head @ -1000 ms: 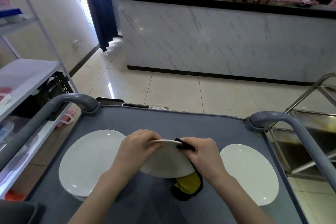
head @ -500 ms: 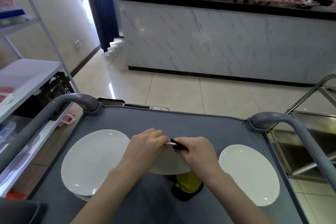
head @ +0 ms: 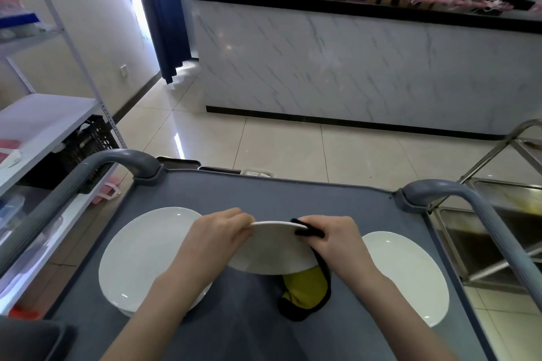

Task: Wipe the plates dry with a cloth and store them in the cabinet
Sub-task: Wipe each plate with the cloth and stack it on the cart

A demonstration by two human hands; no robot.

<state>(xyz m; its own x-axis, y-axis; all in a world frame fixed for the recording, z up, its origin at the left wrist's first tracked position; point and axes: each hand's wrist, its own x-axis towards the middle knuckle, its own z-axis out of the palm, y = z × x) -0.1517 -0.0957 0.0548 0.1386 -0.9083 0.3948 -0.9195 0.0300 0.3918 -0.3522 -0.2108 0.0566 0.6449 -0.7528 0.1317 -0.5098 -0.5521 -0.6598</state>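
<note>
grey cart (left plate, right plate)

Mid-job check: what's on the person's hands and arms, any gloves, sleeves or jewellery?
No gloves on the left hand or the right hand. The left forearm and the right forearm are uncovered down to the frame's lower edge: no sleeve or cuff in view. No watch, ring or bracelet shows.

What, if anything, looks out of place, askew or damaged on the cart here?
Nothing stands out. The tilted plate is simply held by the left hand and the right hand, which pinches the yellow cloth against its rim. The left plate and right plate lie flat on the cart, no chips or spills visible.
</note>
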